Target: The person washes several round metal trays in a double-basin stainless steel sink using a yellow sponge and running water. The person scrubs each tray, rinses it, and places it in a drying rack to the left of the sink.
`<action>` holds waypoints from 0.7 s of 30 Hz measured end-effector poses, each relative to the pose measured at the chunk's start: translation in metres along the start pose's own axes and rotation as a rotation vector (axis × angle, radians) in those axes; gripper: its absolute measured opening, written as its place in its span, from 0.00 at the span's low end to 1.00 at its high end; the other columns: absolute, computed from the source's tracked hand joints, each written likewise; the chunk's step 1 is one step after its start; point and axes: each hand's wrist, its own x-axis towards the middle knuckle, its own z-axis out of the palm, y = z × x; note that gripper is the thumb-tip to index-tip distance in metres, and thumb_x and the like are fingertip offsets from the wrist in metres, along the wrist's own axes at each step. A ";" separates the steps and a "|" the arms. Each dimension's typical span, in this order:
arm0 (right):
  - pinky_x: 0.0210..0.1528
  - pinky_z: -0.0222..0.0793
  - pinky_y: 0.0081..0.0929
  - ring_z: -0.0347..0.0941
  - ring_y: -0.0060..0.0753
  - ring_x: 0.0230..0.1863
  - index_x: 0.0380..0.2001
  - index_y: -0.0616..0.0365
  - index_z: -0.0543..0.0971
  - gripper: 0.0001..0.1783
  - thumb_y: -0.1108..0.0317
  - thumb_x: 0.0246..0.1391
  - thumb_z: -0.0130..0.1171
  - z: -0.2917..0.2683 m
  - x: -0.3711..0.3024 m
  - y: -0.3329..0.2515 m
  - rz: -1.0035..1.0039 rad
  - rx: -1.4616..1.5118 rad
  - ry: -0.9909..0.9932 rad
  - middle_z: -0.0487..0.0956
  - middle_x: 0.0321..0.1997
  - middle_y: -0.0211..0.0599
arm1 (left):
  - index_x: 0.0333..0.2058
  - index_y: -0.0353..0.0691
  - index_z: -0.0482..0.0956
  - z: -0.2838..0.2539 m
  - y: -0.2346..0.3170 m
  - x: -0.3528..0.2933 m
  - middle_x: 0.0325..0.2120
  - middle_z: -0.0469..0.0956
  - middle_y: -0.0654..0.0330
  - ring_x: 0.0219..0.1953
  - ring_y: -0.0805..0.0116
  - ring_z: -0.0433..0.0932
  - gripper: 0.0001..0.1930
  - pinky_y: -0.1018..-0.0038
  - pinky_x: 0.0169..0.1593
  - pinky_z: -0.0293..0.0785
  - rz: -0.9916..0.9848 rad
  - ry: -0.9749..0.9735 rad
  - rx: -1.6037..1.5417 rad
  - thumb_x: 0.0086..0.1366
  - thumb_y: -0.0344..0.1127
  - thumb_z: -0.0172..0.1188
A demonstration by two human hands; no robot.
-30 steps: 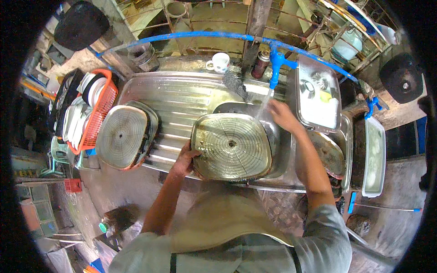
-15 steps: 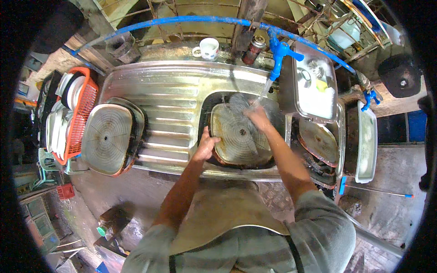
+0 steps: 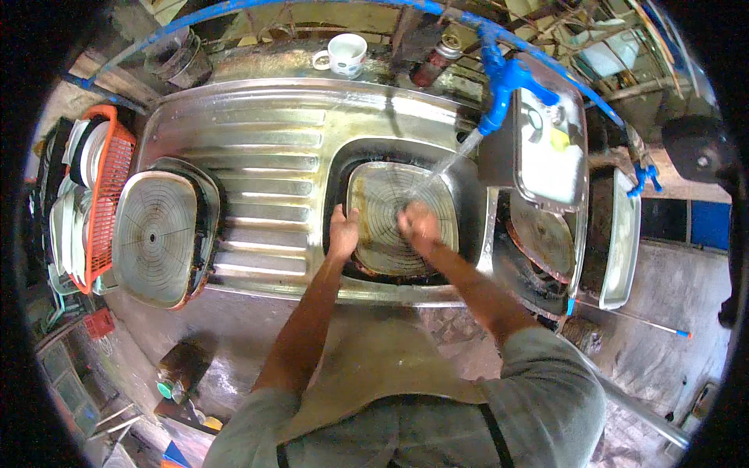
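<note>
A square griddle plate [image 3: 378,183] with rounded corners and concentric rings lies in the sink basin [image 3: 470,234]. My left hand [image 3: 343,232] grips its left rim, thumb and fingers at the edge. Over the middle of the plate is my right hand [image 3: 421,228], its fingers curled and smeared by motion; whether it holds anything is hidden. From the blue tap [image 3: 493,117] a stream of water [image 3: 445,171] runs onto the plate near that hand.
Similar griddle plates [image 3: 156,234] rest on the drainboard's left end, beside an orange basket [image 3: 113,187] of dishes. A soapy metal tub [image 3: 546,156] and more plates [image 3: 542,238] stand on the right. A mug [image 3: 347,54] and jar [image 3: 437,61] sit behind the sink.
My right hand has come from the plate's far right edge, under the water, to its middle. My left hand stays at the left rim. The whole view has shifted slightly.
</note>
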 end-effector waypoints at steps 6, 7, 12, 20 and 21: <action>0.35 0.68 0.50 0.73 0.58 0.31 0.27 0.58 0.77 0.11 0.63 0.57 0.56 0.020 0.044 -0.017 0.309 -0.006 -0.144 0.76 0.27 0.50 | 0.51 0.26 0.69 0.004 -0.001 -0.002 0.40 0.79 0.37 0.45 0.40 0.78 0.24 0.56 0.50 0.71 0.089 0.053 -0.109 0.69 0.45 0.54; 0.35 0.67 0.50 0.72 0.58 0.31 0.26 0.58 0.76 0.11 0.62 0.57 0.56 0.025 0.020 -0.029 0.222 0.009 -0.115 0.75 0.26 0.49 | 0.50 0.26 0.70 0.006 -0.004 -0.001 0.40 0.79 0.37 0.45 0.40 0.78 0.24 0.56 0.50 0.71 0.099 0.064 -0.118 0.69 0.45 0.53; 0.38 0.65 0.49 0.70 0.57 0.32 0.24 0.58 0.74 0.12 0.63 0.58 0.56 0.014 0.055 0.005 0.359 -0.108 -0.028 0.72 0.23 0.48 | 0.52 0.24 0.69 0.009 0.012 -0.007 0.41 0.78 0.35 0.47 0.39 0.78 0.25 0.56 0.51 0.71 0.097 0.007 -0.253 0.70 0.44 0.51; 0.44 0.63 0.51 0.73 0.55 0.37 0.32 0.64 0.79 0.14 0.62 0.60 0.54 -0.024 -0.036 0.012 0.274 -0.389 0.079 0.77 0.32 0.48 | 0.53 0.22 0.68 0.023 -0.035 -0.005 0.43 0.78 0.35 0.47 0.40 0.78 0.26 0.56 0.53 0.70 0.055 0.040 -0.154 0.70 0.43 0.51; 0.46 0.62 0.52 0.74 0.54 0.38 0.34 0.64 0.80 0.15 0.61 0.60 0.54 -0.037 -0.048 0.011 0.367 -0.400 0.008 0.79 0.33 0.48 | 0.52 0.24 0.69 0.008 0.005 -0.016 0.42 0.78 0.37 0.45 0.42 0.78 0.24 0.56 0.51 0.71 -0.023 0.032 -0.209 0.71 0.43 0.51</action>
